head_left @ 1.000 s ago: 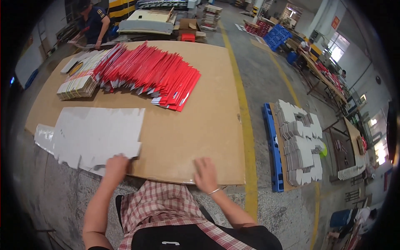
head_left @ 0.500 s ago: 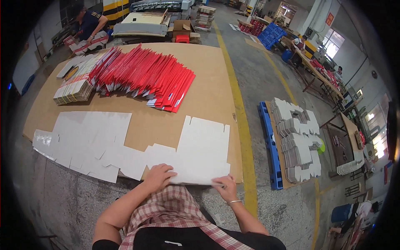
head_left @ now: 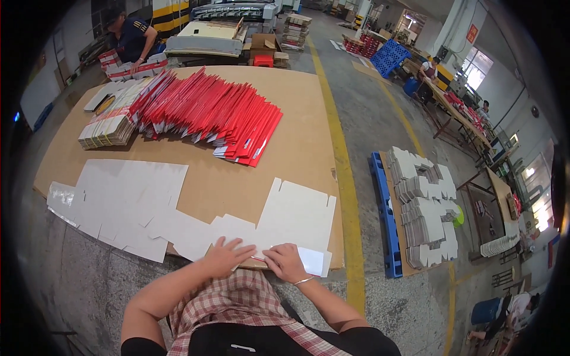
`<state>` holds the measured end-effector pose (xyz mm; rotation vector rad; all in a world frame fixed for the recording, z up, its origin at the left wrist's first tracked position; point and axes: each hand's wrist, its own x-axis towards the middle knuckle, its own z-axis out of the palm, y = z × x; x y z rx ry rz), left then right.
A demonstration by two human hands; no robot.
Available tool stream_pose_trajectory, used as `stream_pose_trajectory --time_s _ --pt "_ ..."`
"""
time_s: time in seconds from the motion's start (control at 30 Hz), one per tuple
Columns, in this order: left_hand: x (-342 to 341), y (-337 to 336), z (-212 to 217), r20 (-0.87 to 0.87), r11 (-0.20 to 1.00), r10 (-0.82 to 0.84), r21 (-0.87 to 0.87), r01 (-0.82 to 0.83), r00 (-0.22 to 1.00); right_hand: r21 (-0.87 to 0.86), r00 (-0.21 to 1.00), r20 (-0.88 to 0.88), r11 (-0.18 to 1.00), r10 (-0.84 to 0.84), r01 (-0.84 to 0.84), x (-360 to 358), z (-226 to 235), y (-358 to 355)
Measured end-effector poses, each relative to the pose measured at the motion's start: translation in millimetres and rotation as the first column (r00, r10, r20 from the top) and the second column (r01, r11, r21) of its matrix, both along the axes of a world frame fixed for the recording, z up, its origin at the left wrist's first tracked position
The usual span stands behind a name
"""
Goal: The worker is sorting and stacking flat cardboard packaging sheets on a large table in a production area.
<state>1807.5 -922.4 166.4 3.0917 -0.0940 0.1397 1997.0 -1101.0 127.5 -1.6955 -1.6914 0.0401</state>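
A white die-cut cardboard sheet (head_left: 295,215) lies at the table's near edge, slotted at its far side. Its near edge is folded over, with a paler flap (head_left: 311,261) and a thin red strip showing between my hands. My left hand (head_left: 228,256) rests on the sheet left of the fold, fingers stretched and a little spread. On the folded part presses my right hand (head_left: 287,263), its fingers laid down and pointing left. Further left, more white cardboard blanks (head_left: 132,193) overlap one another.
A fanned row of red folded boxes (head_left: 208,113) lies on the brown table top (head_left: 297,142), beside a banded cardboard stack (head_left: 110,127). Stacked blanks sit on a blue pallet (head_left: 385,216) on the floor at right. A co-worker (head_left: 130,38) handles boxes at far left.
My right hand has moved left, from the sheet's near right corner to beside my left hand. The near edge is now folded over, and the sheet has turned slightly.
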Motion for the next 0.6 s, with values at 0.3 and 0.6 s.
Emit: stream_pose_trajectory --time_s 0.3,0.6 --pt "24.7 -26.1 8.2 -0.424 0.844 0.407 -0.163 -0.511 0.809 -0.022 0.976 0.214 0.998 -0.046 0.052 -7.6 20.0 2.9" --pt "19.8 -93.9 -35.9 -0.246 0.943 0.270 -0.126 -0.307 0.931 -0.622 0.086 -0.783 0.772 -0.617 -0.127 -77.7 -1.3 -51.7"
